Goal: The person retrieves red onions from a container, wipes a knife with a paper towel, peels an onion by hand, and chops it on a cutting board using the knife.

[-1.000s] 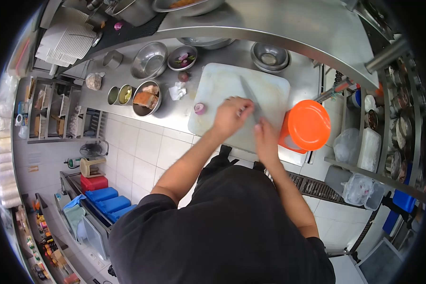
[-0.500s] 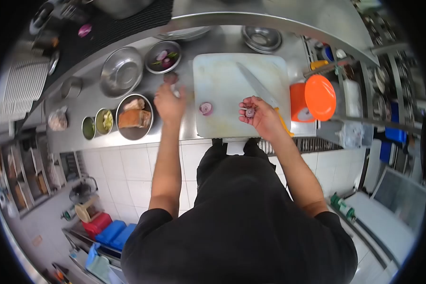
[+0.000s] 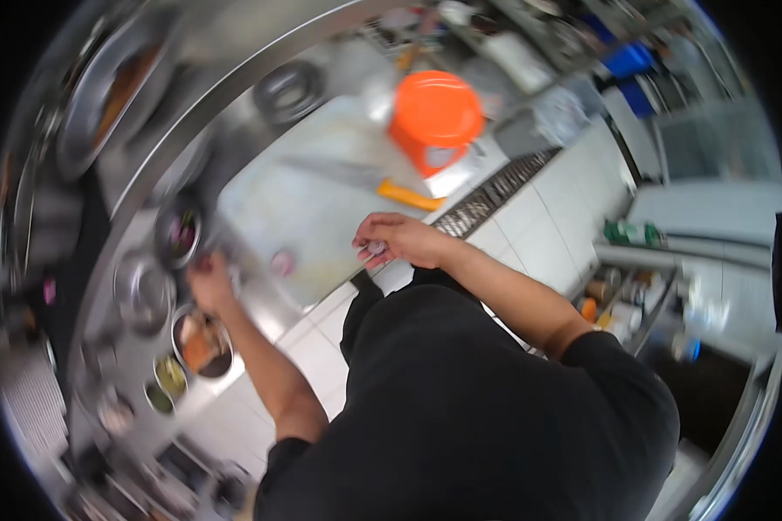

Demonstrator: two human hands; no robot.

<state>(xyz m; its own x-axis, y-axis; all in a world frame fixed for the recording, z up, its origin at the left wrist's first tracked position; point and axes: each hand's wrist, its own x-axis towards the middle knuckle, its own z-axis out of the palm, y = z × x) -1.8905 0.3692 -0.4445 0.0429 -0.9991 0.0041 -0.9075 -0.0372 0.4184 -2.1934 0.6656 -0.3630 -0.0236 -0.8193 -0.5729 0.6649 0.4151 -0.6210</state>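
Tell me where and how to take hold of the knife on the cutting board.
Grip the knife by its yellow handle, probably from the person's right: the handle points that way, by the edge of the cutting board, while the blurred blade reaches inward. The right hand is nearer but holds an onion piece, so best empty it first.

Cutting board (image 3: 261,191) on counter (image 3: 274,311). Knife (image 3: 387,187) on the board's right portion, handle nearest the bucket (image 3: 408,145), which stands right of the board. First onion piece (image 3: 283,262) on the board, near its left edge. Stacked bowls (image 3: 274,100) behind. Left of the board: small bowl (image 3: 165,234); further left, mixing bowl (image 3: 142,300). Nearer the front edge: deep bowl (image 3: 220,363), meat (image 3: 202,347) inside; two cups (image 3: 179,392) to its left. Left hand (image 3: 208,280) between small and deep bowls. Right hand (image 3: 400,239) at the board's near edge, second onion piece (image 3: 376,248) in it.
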